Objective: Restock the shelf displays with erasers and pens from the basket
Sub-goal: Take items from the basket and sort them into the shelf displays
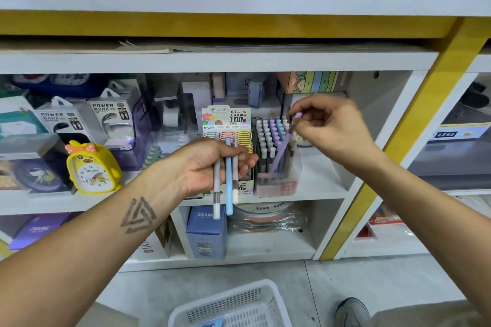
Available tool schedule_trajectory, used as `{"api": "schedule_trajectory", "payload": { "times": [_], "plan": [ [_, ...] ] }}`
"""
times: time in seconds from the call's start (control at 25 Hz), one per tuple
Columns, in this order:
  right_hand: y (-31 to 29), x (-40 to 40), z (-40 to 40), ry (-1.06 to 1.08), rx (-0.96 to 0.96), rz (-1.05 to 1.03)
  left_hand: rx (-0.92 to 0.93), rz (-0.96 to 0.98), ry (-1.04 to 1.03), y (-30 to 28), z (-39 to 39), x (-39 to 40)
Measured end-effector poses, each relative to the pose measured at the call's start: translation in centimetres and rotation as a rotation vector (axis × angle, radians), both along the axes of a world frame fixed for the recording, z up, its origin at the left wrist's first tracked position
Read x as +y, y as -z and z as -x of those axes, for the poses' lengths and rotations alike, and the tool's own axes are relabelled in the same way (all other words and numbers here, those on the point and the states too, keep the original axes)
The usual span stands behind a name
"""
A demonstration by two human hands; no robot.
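Observation:
My left hand (210,164) grips three pens (228,188), one grey, one light blue and one pale pink, with their capped ends hanging down in front of the shelf edge. My right hand (329,125) pinches the top of a purple pen (283,148), which leans down into the clear pen display box (276,183) on the middle shelf. That box holds several upright pens with white, purple and blue caps. A white plastic basket (233,305) sits on the floor below my arms.
A pencil-lead display (228,121) stands just left of the pen box. A yellow duck alarm clock (91,167) and power bank boxes (111,117) fill the shelf's left side. Blue boxes (206,231) sit on the lower shelf. A yellow post (398,141) bounds the shelf unit on the right.

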State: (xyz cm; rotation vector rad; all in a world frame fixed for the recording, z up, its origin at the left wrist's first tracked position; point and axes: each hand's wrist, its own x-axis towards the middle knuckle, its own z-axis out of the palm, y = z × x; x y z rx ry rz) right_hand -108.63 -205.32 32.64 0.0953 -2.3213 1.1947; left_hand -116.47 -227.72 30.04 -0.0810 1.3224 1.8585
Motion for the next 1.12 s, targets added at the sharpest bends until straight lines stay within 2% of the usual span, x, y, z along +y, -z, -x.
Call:
{"api": "schedule_trajectory", "payload": {
  "times": [0.04, 0.12, 0.2, 0.28, 0.56, 0.84, 1.04, 1.12],
  "plan": [
    [-0.1, 0.0, 0.1, 0.006, 0.045, -0.007, -0.001, -0.006, 0.001, 0.0, 0.0, 0.0],
    [0.2, -0.1, 0.2, 0.013, 0.073, -0.156, 0.007, -0.005, 0.005, 0.0, -0.1, 0.1],
    [1.2, -0.7, 0.0, -0.023, 0.023, -0.337, 0.022, 0.007, 0.022, 0.1, -0.4, 0.3],
    [2.1, -1.3, 0.0, -0.069, -0.009, -0.428, 0.031, 0.002, 0.039, 0.2, -0.6, 0.4],
    [2.4, -0.9, 0.3, -0.085, 0.006, -0.482, 0.028, -0.052, 0.099, 0.4, -1.0, 0.7],
    [3.1, -0.3, 1.0, 0.068, 0.021, -0.321, 0.071, -0.084, 0.161, 0.1, -1.5, 0.9],
    [3.8, -0.5, 0.5, -0.050, -0.145, -0.495, 0.060, -0.131, 0.152, -0.2, -1.6, 1.2],
    [3.4, -0.7, 0.3, -0.035, -0.104, -0.624, 0.079, -0.161, 0.134, -0.4, -1.7, 1.2]
  ]
}}
